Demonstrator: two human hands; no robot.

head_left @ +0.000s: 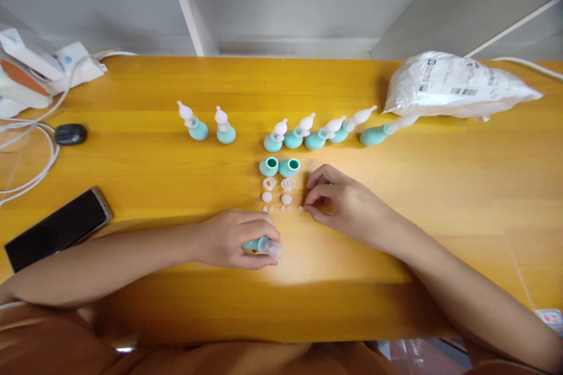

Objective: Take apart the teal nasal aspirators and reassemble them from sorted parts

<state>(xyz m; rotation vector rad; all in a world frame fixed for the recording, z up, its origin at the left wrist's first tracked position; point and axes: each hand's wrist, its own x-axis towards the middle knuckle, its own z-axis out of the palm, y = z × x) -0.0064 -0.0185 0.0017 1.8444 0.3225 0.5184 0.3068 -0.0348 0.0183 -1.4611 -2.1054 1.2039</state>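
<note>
Far left of the yellow wooden table (pixel 145 158): white paper packets (pixel 48 67) by the back edge, looping white cables (pixel 30 152), a small dark oval gadget (pixel 70 134), and a black smartphone (pixel 57 228) lying flat, screen up.

Further along, two assembled teal bulbs with white nozzle tips (pixel 210 124) standing upright, apart from the rest.

Then the left hand (pixel 237 238), closed around a teal bulb with a clear cap (pixel 263 245), held on its side just above the table edge nearest the body. Grip looks firm, fingers wrapped over the top.

Just beyond, two open teal bulbs (pixel 278 166) side by side, with neat columns of small white rings and discs (pixel 277 193) laid out beneath. Behind those, a row of five more finished teal-and-white pieces (pixel 316 132), leaning over to the right.

Right hand (pixel 338 202) next, fingertips pinched together at a tiny white bit at the end of the bottom row of parts; too small to tell if actually lifted or just touched.

Far right: a crinkly white plastic bag with a printed label (pixel 457 85).

Looks like mid-assembly, probably the small-insert stage. Next move likely calls for a fine pinch and careful lining up with the held bulb, since those bits would scatter easily.
</note>
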